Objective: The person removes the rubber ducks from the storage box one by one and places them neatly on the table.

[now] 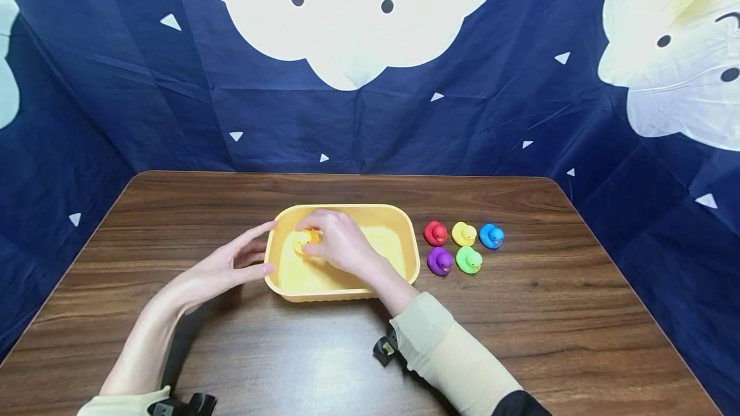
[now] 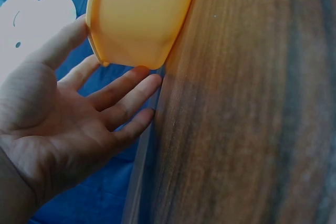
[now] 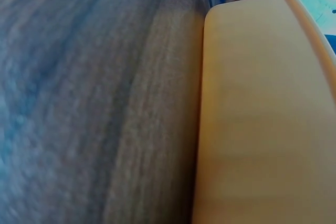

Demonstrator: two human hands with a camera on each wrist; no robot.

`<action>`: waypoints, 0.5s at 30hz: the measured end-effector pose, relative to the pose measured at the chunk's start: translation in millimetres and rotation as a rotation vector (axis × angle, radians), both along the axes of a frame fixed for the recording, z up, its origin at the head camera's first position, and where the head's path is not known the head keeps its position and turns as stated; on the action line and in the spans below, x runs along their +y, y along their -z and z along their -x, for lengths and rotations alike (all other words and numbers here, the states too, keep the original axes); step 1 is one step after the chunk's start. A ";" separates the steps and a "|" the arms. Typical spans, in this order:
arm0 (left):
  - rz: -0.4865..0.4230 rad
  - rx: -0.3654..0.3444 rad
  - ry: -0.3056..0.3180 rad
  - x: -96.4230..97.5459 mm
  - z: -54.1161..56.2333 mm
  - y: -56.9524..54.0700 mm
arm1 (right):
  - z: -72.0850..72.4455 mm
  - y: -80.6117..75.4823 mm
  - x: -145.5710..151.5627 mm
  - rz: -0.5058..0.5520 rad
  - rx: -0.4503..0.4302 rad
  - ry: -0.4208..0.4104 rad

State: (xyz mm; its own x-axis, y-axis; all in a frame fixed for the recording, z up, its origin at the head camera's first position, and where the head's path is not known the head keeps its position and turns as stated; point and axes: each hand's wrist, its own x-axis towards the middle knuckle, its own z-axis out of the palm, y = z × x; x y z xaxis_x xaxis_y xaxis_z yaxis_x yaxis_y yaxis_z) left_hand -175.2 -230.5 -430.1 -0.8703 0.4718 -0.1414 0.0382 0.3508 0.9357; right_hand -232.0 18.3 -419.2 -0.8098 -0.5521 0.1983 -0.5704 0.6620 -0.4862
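A yellow plastic bin (image 1: 381, 295) stands on the wooden table. Inside its left part is a yellow-orange rubber duck (image 1: 304, 241), pinched between the thumb and fingers of my right hand (image 1: 347, 242), which reaches over the front rim. My left hand (image 1: 222, 268) is at the bin's left end, thumb and fingertips spread along the rim and outer wall; the left wrist view shows its fairly straight fingers (image 2: 123, 106) right at that end. In the right wrist view the bin's long outer wall (image 3: 262, 108) fills the right side, and my right hand is out of sight.
Right of the bin, a red duck (image 1: 435, 233), a yellow duck (image 1: 464, 234) and a blue duck (image 1: 491, 236) form a back row. A purple duck (image 1: 440, 262) and a green duck (image 1: 469, 260) sit in front. A blue cloth (image 1: 358, 127) with clouds hangs behind the table.
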 end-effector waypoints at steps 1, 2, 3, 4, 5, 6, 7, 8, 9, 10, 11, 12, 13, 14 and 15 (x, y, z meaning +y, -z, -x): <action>-0.003 -0.002 0.001 0.1 0.0 0.0 | 0.1 -0.6 0.3 0.003 0.000 -0.001; -0.005 -0.003 0.002 0.2 0.0 0.0 | 0.1 -1.4 0.8 0.008 -0.003 -0.002; -0.006 -0.003 0.002 0.3 0.0 0.0 | 0.0 -2.2 1.4 0.012 -0.005 -0.001; -0.005 -0.004 0.002 0.3 0.1 0.1 | -0.1 -3.0 1.8 0.014 -0.007 0.000; -0.004 -0.004 0.002 0.3 0.2 0.2 | -0.3 -3.6 2.3 0.015 -0.007 -0.001; -0.004 -0.003 0.003 0.3 0.3 0.4 | -0.7 -4.3 2.9 0.014 -0.009 0.000; -0.004 -0.003 0.004 0.3 0.3 0.6 | -1.1 -5.1 3.5 0.015 -0.013 -0.001; -0.003 -0.001 0.004 0.3 0.4 0.8 | -1.8 -6.0 4.3 0.018 -0.018 -0.002; -0.001 -0.001 0.004 0.3 0.5 1.0 | -2.4 -6.6 4.9 0.020 -0.021 -0.004; 0.001 0.001 0.004 0.3 0.6 1.0 | -3.0 -7.5 5.5 0.024 -0.026 -0.005; 0.002 0.001 0.004 0.3 0.6 1.1 | -3.8 -8.5 6.1 0.030 -0.032 -0.007; 0.005 0.002 0.003 0.2 0.7 1.0 | -4.7 -9.8 6.7 0.035 -0.038 -0.007; 0.008 0.004 0.001 0.1 0.7 0.8 | -5.4 -10.9 7.1 0.040 -0.041 -0.008; 0.010 0.003 0.000 0.1 0.6 0.6 | -6.2 -11.9 7.5 0.042 -0.042 -0.007; 0.013 0.004 -0.002 0.0 0.5 0.2 | -7.0 -12.9 8.0 0.043 -0.044 -0.006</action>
State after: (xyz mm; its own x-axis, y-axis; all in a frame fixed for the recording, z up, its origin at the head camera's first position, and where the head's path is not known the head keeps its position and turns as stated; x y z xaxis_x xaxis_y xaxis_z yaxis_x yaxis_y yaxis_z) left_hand -175.7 -230.5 -430.3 -0.8716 0.4686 -0.1442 0.0411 0.3629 0.9309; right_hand -225.0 26.3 -406.2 -0.8149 -0.5488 0.1863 -0.5518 0.6366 -0.5387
